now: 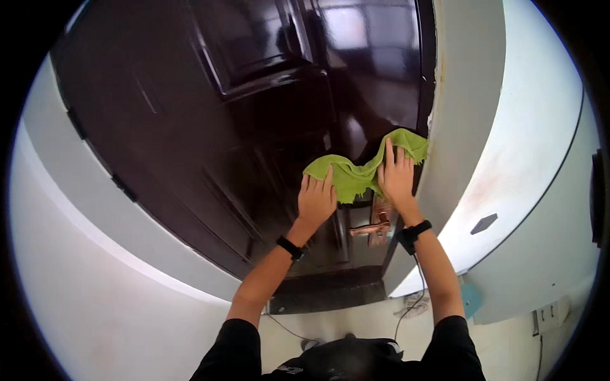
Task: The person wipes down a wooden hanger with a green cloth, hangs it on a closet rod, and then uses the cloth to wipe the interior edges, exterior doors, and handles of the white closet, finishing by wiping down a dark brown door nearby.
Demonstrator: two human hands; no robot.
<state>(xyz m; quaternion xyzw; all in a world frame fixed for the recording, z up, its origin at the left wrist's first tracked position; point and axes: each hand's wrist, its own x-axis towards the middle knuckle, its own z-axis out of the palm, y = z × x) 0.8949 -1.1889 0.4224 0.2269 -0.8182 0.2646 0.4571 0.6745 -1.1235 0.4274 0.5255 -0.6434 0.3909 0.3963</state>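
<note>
Head view: left hand and right hand flat, fingers spread, on green cloth, palms hidden.

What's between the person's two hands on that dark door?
In the head view, a green cloth spans the gap between the left hand and right hand, both pressed flat on it against the door.

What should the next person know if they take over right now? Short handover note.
Left hand: flat, fingers spread, pressing the lower left part of the green cloth on the dark wooden door.
Right hand: flat on the cloth's right part, near the door edge.
Copper lever handle sits just below the hands, untouched.
Done: cloth spread against the door above the handle.
Left: cannot tell which areas are wiped.
</note>
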